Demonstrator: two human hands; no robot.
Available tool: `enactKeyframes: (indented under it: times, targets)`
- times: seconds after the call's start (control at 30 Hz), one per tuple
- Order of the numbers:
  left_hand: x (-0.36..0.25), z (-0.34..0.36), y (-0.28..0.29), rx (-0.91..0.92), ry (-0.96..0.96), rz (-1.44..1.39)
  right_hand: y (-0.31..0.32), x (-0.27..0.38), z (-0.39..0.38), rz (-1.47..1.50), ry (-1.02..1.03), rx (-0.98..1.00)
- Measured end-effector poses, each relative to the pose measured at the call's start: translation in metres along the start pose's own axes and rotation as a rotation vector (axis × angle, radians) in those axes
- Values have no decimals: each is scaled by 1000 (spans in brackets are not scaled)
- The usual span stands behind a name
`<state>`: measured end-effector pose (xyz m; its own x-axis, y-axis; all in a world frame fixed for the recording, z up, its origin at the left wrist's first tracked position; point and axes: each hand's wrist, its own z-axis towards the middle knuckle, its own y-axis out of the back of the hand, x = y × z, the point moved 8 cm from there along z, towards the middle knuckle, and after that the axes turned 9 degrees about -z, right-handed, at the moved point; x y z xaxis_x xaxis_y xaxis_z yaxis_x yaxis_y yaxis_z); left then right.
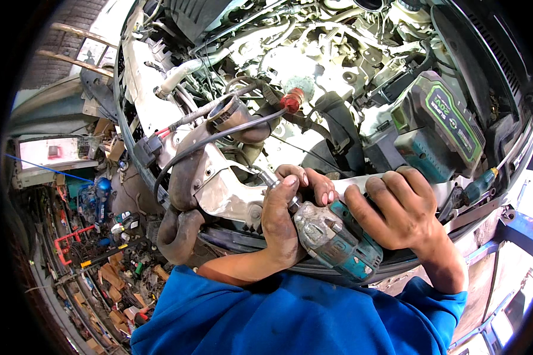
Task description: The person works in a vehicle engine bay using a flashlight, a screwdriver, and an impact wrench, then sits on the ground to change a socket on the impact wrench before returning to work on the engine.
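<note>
My left hand (pixel 278 219) has its fingers closed round a silver socket and extension (pixel 270 179) at the nose of a scuffed teal-and-silver cordless impact driver (pixel 337 239), which lies level over the front edge of an open engine bay. My right hand (pixel 400 213) grips the driver's handle, fingers curled over it; a large black battery with a green-edged label (pixel 438 118) sits at the handle's far end. The socket points at the pale metal front crossmember (pixel 225 195); whether it is seated on a fastener I cannot tell.
A grey rubber hose (pixel 180 234) hangs over the front left. A cable with a red connector (pixel 291 100) crosses the engine. A teal screwdriver (pixel 479 184) rests at the right. Parts and tools (pixel 112 278) litter the floor at left; a blue steel frame (pixel 524 236) stands at right.
</note>
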<state>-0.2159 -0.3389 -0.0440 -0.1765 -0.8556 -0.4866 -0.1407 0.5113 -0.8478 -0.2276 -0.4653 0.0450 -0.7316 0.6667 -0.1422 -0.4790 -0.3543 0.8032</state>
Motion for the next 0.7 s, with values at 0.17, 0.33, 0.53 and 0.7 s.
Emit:
enactKeyframes:
  times: [0.17,0.33,0.53,0.7]
  targets:
    - [3,1,-6,1,30,12,3,-4,-5,13,-19,-16]
    - [6,-1,-5,-21,43,32,-1,-6,-14,43,-50,-80]
    - [7,-2,-8,-10,18,72,0,-3,-21,55,-98,-148]
    - [6,-3,-8,-29,33,111,-1,-3,-23,67,-123,-164]
